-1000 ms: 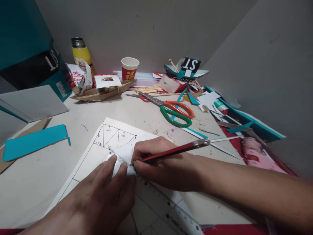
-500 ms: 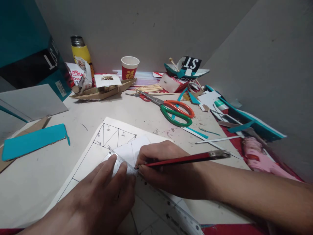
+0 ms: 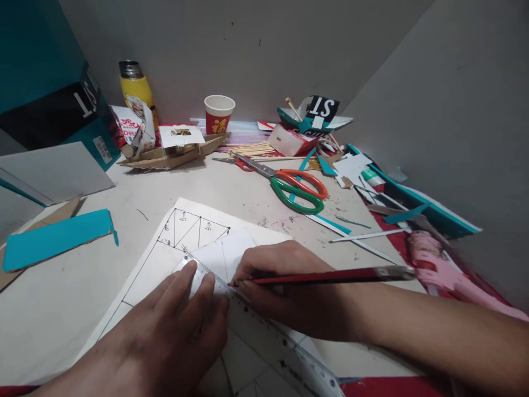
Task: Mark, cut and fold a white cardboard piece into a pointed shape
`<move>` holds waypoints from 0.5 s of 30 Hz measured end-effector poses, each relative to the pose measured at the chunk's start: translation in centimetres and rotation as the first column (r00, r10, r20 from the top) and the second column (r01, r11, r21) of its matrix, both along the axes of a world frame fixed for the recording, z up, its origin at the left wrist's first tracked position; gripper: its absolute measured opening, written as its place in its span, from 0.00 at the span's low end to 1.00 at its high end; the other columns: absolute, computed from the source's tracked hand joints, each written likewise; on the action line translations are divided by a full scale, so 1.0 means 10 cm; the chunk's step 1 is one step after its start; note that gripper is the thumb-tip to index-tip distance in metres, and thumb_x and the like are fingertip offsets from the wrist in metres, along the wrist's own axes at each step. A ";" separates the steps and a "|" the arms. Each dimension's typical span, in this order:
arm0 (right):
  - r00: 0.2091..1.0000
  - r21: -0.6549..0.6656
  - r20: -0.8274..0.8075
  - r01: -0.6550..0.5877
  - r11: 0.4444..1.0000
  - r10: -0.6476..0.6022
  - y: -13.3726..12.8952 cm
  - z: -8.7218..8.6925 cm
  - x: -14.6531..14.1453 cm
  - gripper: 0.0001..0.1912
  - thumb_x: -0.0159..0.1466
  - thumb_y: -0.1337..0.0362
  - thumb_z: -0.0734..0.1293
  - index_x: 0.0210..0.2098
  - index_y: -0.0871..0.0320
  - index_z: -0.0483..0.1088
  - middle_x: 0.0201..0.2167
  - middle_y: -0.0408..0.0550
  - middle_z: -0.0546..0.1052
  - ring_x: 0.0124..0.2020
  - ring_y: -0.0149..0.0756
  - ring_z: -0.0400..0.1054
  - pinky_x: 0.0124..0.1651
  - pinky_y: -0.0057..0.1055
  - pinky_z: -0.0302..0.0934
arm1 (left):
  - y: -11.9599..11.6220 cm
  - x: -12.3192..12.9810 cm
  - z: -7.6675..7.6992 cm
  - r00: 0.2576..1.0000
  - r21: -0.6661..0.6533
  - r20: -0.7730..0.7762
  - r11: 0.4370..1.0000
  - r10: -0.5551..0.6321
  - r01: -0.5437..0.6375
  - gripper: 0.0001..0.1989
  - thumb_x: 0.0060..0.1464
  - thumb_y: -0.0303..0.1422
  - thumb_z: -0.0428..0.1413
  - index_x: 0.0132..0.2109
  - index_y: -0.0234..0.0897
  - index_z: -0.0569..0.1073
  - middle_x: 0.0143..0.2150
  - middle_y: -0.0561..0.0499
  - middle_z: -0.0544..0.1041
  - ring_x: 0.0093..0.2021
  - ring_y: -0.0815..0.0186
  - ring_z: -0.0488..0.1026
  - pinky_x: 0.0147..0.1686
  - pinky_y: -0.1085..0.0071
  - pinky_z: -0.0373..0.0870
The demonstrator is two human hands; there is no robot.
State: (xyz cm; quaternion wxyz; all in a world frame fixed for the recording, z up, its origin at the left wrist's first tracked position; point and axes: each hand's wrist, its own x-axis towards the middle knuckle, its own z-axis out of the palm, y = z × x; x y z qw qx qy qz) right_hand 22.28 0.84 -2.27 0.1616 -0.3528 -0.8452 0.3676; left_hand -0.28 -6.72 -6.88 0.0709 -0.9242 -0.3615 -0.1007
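My left hand point(image 3: 173, 317) presses a clear plastic ruler point(image 3: 289, 346) down with its fingertips. The ruler lies slantwise over a small white sheet point(image 3: 239, 241) with faint pencil lines. That sheet rests on a larger paper point(image 3: 142, 275) with a drawn pattern of triangles and numbers. My right hand point(image 3: 285, 278) is closed around a red and black pencil point(image 3: 330, 277), its tip touching down at the ruler's upper edge. The pencil's back end points right, nearly level. My left palm hides part of both sheets.
Scissors point(image 3: 297, 190) with orange and green handles lie beyond the papers. A cardboard boat point(image 3: 173, 159), paper cup point(image 3: 218, 114) and yellow bottle point(image 3: 137, 91) stand at the back. A pink glue gun point(image 3: 442, 267) and card scraps lie right; a teal card piece point(image 3: 60, 238) lies left.
My right hand has shifted slightly right, and the pencil's back end has swung down and right. My left hand and the ruler stay in place.
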 end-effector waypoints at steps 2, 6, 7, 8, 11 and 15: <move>0.998 -0.003 -0.055 0.015 1.000 -0.015 -0.03 -0.02 0.08 0.07 0.64 0.70 0.63 0.34 0.59 0.73 0.25 0.42 0.76 0.25 0.27 0.67 0.28 0.22 0.60 | 0.02 0.01 0.04 1.000 0.030 0.008 1.000 -0.010 0.010 0.27 0.54 0.51 0.53 0.55 0.40 0.70 0.58 0.45 0.72 0.63 0.50 0.59 0.62 0.59 0.51; 0.989 0.106 -0.145 0.020 0.994 -0.004 -0.23 -0.07 0.27 0.11 0.69 0.67 0.60 0.48 0.55 0.71 0.33 0.47 0.79 0.31 0.33 0.73 0.35 0.28 0.66 | 0.03 0.02 0.15 0.998 0.068 -0.038 0.997 -0.043 0.045 0.24 0.55 0.50 0.52 0.51 0.40 0.73 0.54 0.45 0.75 0.59 0.51 0.64 0.61 0.59 0.53; 0.994 0.141 -0.109 0.007 0.990 0.008 -0.31 -0.06 0.30 0.11 0.68 0.64 0.61 0.48 0.56 0.71 0.36 0.51 0.79 0.36 0.38 0.74 0.37 0.32 0.67 | 0.02 0.02 0.18 0.997 0.075 -0.064 0.996 -0.048 0.053 0.22 0.57 0.48 0.52 0.51 0.38 0.73 0.53 0.44 0.76 0.57 0.50 0.65 0.60 0.58 0.54; 0.999 0.184 -0.043 0.015 0.983 -0.007 -0.40 -0.05 0.33 0.13 0.67 0.60 0.63 0.48 0.57 0.71 0.36 0.54 0.79 0.37 0.43 0.74 0.37 0.34 0.67 | 0.00 0.02 0.20 0.994 0.085 -0.093 0.994 -0.057 0.065 0.21 0.58 0.46 0.51 0.52 0.37 0.72 0.53 0.43 0.76 0.56 0.50 0.67 0.59 0.57 0.54; 0.988 0.265 0.151 -0.001 0.964 -0.041 -0.64 0.02 0.33 0.23 0.63 0.55 0.67 0.53 0.62 0.70 0.43 0.62 0.77 0.42 0.52 0.72 0.43 0.41 0.67 | -0.03 0.03 0.25 0.981 0.119 -0.162 0.985 -0.106 0.126 0.22 0.62 0.43 0.47 0.54 0.33 0.71 0.52 0.40 0.77 0.53 0.49 0.69 0.59 0.55 0.55; 0.963 0.261 0.232 0.073 0.963 -0.136 -0.81 0.00 0.30 0.22 0.64 0.60 0.66 0.56 0.58 0.68 0.46 0.59 0.77 0.43 0.51 0.71 0.46 0.43 0.65 | -0.07 0.05 0.25 0.985 0.140 -0.110 0.979 -0.135 0.150 0.23 0.64 0.44 0.44 0.51 0.32 0.74 0.49 0.41 0.80 0.50 0.52 0.72 0.57 0.58 0.57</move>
